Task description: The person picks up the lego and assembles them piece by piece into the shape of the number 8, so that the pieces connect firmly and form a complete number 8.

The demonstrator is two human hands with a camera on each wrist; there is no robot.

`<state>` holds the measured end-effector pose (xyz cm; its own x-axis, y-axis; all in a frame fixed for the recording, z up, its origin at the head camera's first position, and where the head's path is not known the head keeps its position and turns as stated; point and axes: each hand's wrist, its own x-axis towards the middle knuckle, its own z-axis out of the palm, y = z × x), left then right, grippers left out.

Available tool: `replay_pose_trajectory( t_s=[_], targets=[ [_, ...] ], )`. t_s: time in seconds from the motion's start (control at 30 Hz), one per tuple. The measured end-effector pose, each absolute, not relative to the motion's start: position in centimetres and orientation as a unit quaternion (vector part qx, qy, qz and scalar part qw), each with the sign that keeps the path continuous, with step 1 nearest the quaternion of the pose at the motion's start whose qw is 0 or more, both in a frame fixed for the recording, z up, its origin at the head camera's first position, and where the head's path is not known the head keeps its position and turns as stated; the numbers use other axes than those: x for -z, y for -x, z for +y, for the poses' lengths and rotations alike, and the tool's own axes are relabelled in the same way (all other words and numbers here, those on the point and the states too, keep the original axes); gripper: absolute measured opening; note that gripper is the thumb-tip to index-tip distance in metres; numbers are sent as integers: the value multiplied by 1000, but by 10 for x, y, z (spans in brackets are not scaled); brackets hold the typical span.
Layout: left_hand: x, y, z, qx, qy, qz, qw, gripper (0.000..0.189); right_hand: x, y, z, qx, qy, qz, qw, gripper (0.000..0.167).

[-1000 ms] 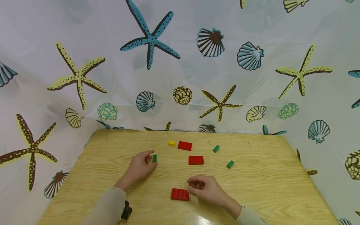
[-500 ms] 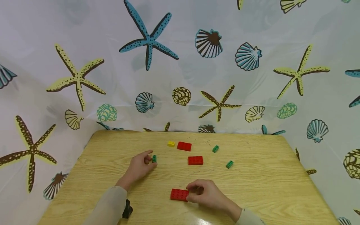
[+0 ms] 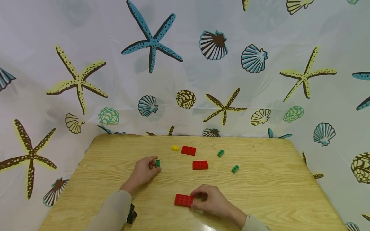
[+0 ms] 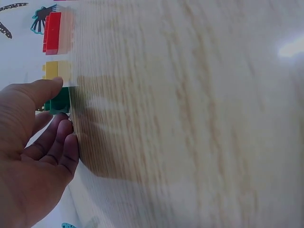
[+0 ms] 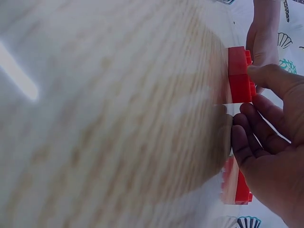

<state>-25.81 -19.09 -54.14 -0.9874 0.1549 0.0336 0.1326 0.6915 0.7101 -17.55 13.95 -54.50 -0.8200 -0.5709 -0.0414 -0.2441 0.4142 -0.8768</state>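
In the head view my left hand [image 3: 144,169] has its thumb and index finger at opposite ends of a small green toy brick [image 3: 157,163]. The left wrist view has the thumb against this green brick [image 4: 61,100], which sits on the table, the other fingers curling beneath. My right hand [image 3: 212,201] pinches the right end of the nearest red brick [image 3: 183,200], a longer one with studs facing up. Seen from the right wrist, thumb and index finger meet the red brick [image 5: 240,88] at its edges, and it rests on the wood.
Beyond the hands lie a yellow brick [image 3: 175,148], two more red bricks, one farther back [image 3: 189,150] and one nearer [image 3: 200,165], and two green bricks at right [image 3: 221,153]. A patterned curtain [image 3: 185,77] hangs behind the wooden table [image 3: 277,192]. A black object [image 3: 131,214] sits by the left sleeve.
My right thumb and fingers have moved onto the right end of the near red brick. The left hand stays around the green brick, and the head view has shifted slightly.
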Motion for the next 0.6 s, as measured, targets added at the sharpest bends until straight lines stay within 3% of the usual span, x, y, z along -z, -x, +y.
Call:
replay_pose_trajectory(
  t_s=[0.6],
  targets=[
    [545, 261, -192, -375, -88, 923, 3, 44, 546, 179, 137, 463, 246, 837, 160, 25]
  ],
)
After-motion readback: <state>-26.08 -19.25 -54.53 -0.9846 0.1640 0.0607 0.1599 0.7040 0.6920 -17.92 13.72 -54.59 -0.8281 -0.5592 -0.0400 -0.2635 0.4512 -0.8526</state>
